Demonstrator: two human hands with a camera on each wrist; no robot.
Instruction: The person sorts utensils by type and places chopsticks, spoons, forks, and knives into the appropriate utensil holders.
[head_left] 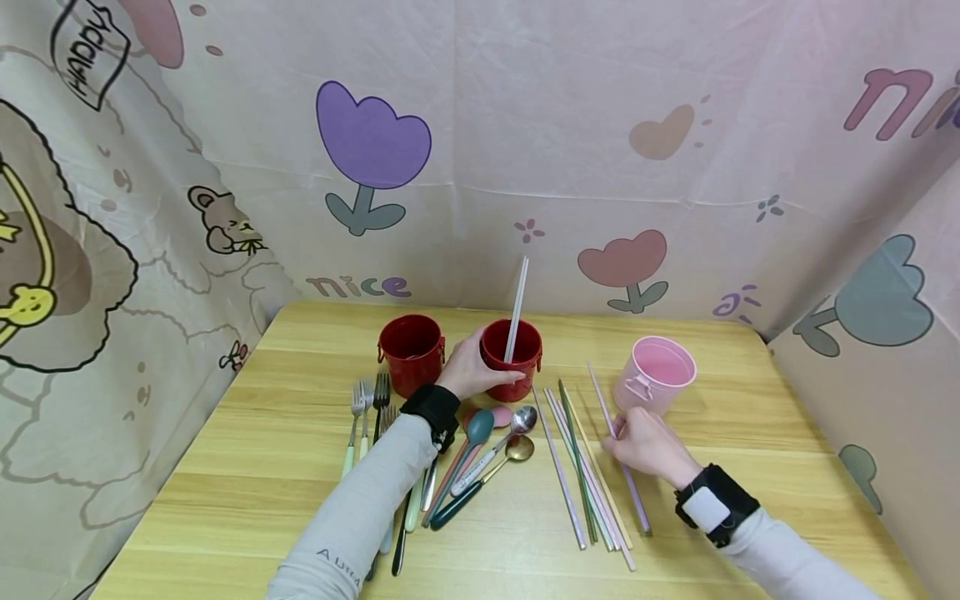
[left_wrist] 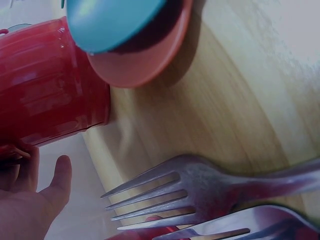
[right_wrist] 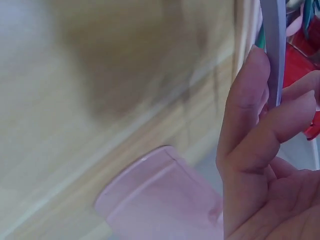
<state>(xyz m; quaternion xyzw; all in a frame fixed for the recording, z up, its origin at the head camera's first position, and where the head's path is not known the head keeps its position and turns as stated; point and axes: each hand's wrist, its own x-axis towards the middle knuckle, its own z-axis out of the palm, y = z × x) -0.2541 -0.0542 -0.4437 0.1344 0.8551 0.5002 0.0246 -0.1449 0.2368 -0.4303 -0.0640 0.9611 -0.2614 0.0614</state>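
My left hand (head_left: 471, 369) holds the right-hand red bucket (head_left: 529, 385) at its left side, the thumb reaching across the front. Two pale chopsticks (head_left: 517, 304) stand upright in that bucket. In the left wrist view the fingers meet the red bucket (left_wrist: 45, 85) beside its small handle. A lilac chopstick (head_left: 636, 496) is pinched in my right hand (head_left: 648, 446), tilted just in front of the pink bucket (head_left: 654, 383). The right wrist view shows the chopstick (right_wrist: 274, 55) between thumb and fingers. More chopsticks (head_left: 577, 467) lie loosely side by side, left of that hand.
Another red bucket (head_left: 412, 358) stands at the back left. Several forks (head_left: 357, 417) lie in front of it, partly under my left forearm. Several spoons, among them a teal spoon (head_left: 480, 427) and a gold spoon (head_left: 519, 448), lie mid-table. A patterned cloth (head_left: 487, 167) hangs behind.
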